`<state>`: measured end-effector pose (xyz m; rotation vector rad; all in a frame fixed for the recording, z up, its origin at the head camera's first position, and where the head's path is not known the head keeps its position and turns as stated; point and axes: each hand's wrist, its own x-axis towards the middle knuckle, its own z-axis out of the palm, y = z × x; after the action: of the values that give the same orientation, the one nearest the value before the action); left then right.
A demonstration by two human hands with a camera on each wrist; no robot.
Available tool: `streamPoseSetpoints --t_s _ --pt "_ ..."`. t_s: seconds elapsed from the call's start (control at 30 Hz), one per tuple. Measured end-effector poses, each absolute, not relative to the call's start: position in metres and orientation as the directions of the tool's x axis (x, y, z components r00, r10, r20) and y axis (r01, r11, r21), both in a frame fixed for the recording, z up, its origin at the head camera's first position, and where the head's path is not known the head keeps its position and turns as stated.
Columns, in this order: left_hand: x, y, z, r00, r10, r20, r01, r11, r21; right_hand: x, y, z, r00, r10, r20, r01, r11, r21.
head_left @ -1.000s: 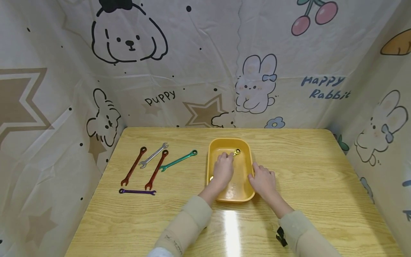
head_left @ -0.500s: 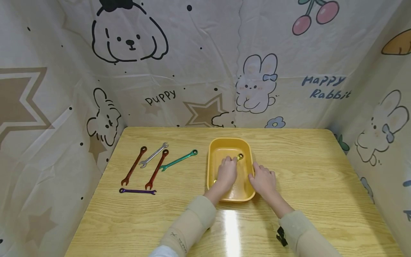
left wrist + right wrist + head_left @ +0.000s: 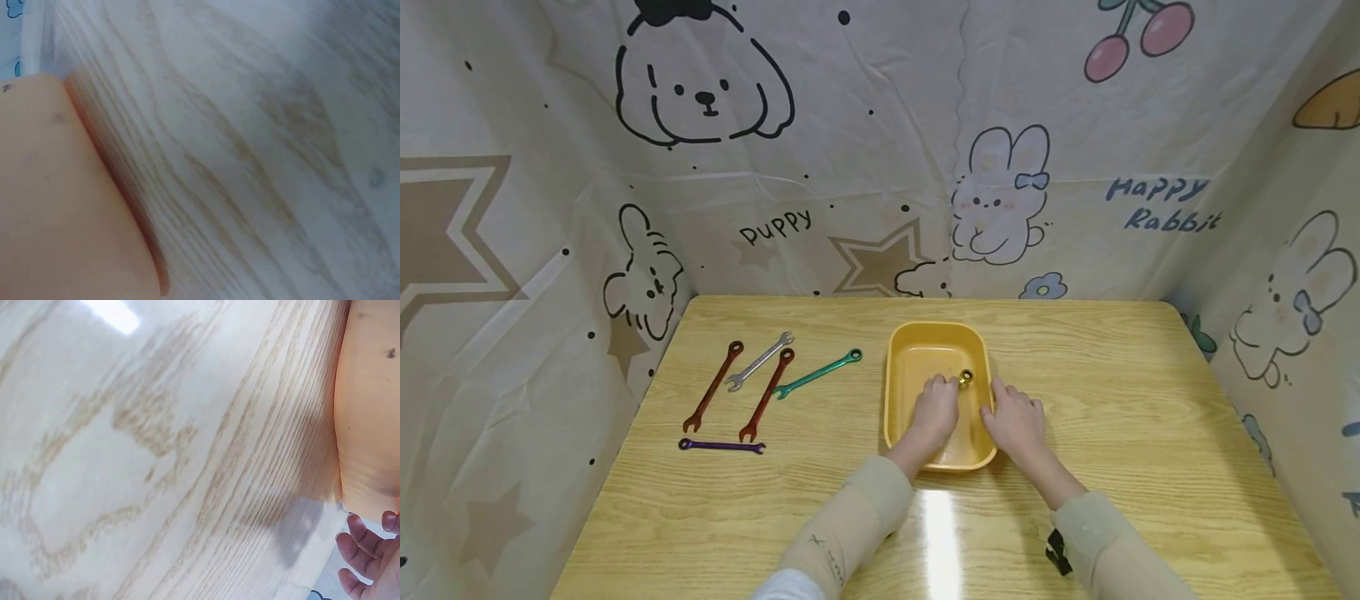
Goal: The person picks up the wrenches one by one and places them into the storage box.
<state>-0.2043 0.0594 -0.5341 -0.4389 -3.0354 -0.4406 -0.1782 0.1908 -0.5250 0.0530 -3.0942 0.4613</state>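
A yellow plastic tray (image 3: 901,350) stands near the middle of the table. Inside it, my left hand (image 3: 936,410) grips a gold wrench (image 3: 966,377), whose ring end shows beyond the fingers; the rest is hidden under the hand. At the tray's right wall, my right hand (image 3: 1017,421) holds the rim with its thumb over the edge and the fingers along the outside. In the right wrist view some curved fingers (image 3: 359,550) show at the lower right corner. The left wrist view shows tabletop and a blurred skin-toned shape, but no tray or wrench.
Left of the tray lie two red wrenches (image 3: 713,387) (image 3: 767,396), a silver wrench (image 3: 760,362), a green wrench (image 3: 818,374) and a purple wrench (image 3: 721,447). A printed cloth (image 3: 865,167) walls the wooden table (image 3: 1112,375) at the back and sides.
My left hand has moved right and slightly nearer inside the tray, carrying the gold wrench with it. The right hand has stayed at the rim.
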Motion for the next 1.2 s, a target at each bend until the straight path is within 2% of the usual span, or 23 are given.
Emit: streamPoseSetpoints --t_s 0.3,0.33,0.43,0.53,0.6,1.2 --pt "-0.204 0.061 -0.541 -0.959 0.283 0.028 0.276 0.903 0.330 -0.179 0.191 -0.525 -0.999 -0.033 0.013 -0.035 0.956 -0.291" --pt "-0.207 0.062 -0.551 -0.955 0.290 0.059 0.293 0.897 0.330 -0.179 0.191 -0.525 -0.999 -0.033 0.011 -0.034 0.956 -0.291" --pt "-0.207 0.062 -0.551 -0.954 0.297 0.046 0.295 0.896 0.332 -0.179 0.191 -0.526 -0.999 -0.032 0.006 -0.032 0.956 -0.290" --pt "-0.206 0.064 -0.552 -0.954 0.297 0.035 0.293 0.904 0.311 -0.180 0.191 -0.526 -0.999 -0.031 0.007 -0.032 0.957 -0.288" --pt "-0.203 0.064 -0.542 -0.958 0.287 -0.015 0.269 0.914 0.304 -0.180 0.191 -0.527 -1.000 -0.030 0.007 -0.031 0.958 -0.286" --pt "-0.200 0.064 -0.545 -0.959 0.281 0.035 0.281 0.929 0.240 -0.179 0.191 -0.525 -1.000 -0.028 -0.006 -0.025 0.956 -0.291"
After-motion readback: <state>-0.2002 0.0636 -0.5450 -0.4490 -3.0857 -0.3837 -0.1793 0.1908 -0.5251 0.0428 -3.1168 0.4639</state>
